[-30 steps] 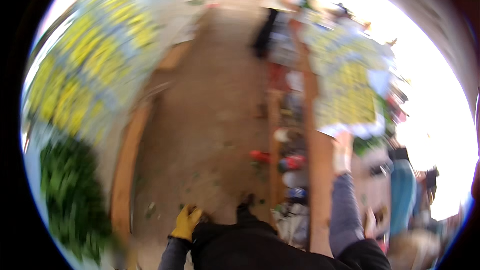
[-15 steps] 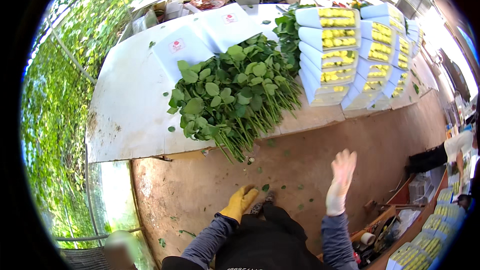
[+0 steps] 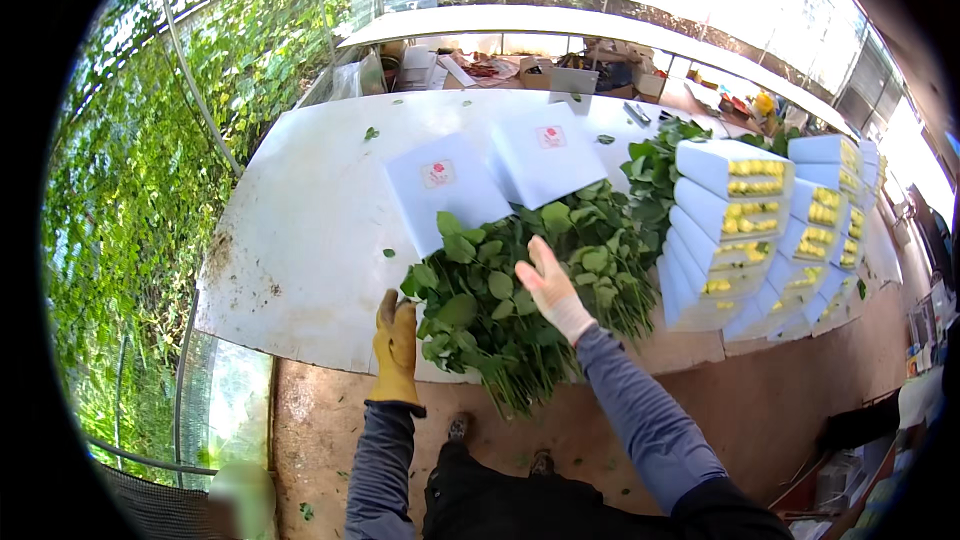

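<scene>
Resting flat and open, the left hand (image 3: 396,345) in a yellow leather glove touches leafy green stems (image 3: 510,310); the right hand (image 3: 553,290), fingers spread, hovers above them.

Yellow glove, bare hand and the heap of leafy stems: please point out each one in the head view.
Yellow glove (image 3: 396,345), head view, back of the left hand.
Bare hand (image 3: 549,287), head view, back of the right hand.
Leafy stems (image 3: 480,315), head view, leaves mid-heap.

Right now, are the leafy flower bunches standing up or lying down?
Lying down. The leafy bunches rest flat on the white table, cut stem ends past its near edge.
</scene>
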Motion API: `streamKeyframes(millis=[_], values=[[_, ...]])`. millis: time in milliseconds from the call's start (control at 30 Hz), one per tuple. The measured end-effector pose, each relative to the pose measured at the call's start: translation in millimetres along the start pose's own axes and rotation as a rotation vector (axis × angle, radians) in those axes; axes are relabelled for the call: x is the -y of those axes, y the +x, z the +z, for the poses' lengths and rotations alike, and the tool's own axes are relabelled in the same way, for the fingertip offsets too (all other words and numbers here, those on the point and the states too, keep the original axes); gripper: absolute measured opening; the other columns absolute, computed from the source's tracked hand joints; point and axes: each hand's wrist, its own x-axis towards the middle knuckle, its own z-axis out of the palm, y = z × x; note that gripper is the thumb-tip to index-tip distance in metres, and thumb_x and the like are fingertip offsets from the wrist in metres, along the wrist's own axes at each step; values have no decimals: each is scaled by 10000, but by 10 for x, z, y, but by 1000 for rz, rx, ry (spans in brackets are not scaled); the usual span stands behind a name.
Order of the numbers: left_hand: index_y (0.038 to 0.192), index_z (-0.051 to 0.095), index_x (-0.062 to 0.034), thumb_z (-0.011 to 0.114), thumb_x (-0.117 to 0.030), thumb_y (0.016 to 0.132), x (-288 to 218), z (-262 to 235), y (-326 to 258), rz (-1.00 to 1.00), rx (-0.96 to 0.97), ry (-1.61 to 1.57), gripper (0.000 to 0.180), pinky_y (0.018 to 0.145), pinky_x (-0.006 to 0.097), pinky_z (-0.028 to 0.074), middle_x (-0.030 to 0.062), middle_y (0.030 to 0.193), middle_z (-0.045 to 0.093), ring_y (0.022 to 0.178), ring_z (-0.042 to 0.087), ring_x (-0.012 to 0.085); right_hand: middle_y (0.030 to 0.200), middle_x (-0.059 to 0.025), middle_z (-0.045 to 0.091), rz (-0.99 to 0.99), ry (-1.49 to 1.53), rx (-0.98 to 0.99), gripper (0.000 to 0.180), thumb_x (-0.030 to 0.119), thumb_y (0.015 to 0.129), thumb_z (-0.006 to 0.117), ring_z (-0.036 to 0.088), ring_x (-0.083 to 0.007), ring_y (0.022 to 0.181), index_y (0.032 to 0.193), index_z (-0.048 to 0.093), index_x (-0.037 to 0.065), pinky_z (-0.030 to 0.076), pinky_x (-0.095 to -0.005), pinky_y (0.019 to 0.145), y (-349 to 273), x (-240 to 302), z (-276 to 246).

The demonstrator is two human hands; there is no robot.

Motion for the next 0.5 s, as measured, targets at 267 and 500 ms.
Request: streamKeyframes(millis=[267, 500], values=[[1167, 666, -88, 525, -364, 1034, 494, 408, 2008, -391, -52, -456, 337, 697, 282, 456, -32, 889, 612, 789, 574, 88, 1575, -260, 444, -81, -438, -78, 848, 416, 984, 714, 409, -321, 1485, 1561, 339, -80, 340, -358, 1198, 1753, -201, 194], [1451, 563, 13, 482, -474, 1039, 622, 583, 2165, -360, 79, -225, 644, 1076, 378, 451, 177, 1367, 647, 1234, 609, 279, 1578, -50, 432, 370, -179, -185, 839, 621, 1062, 459, 385, -191, 1438, 1587, 366, -27, 264, -303, 1218, 1941, -168, 188]])
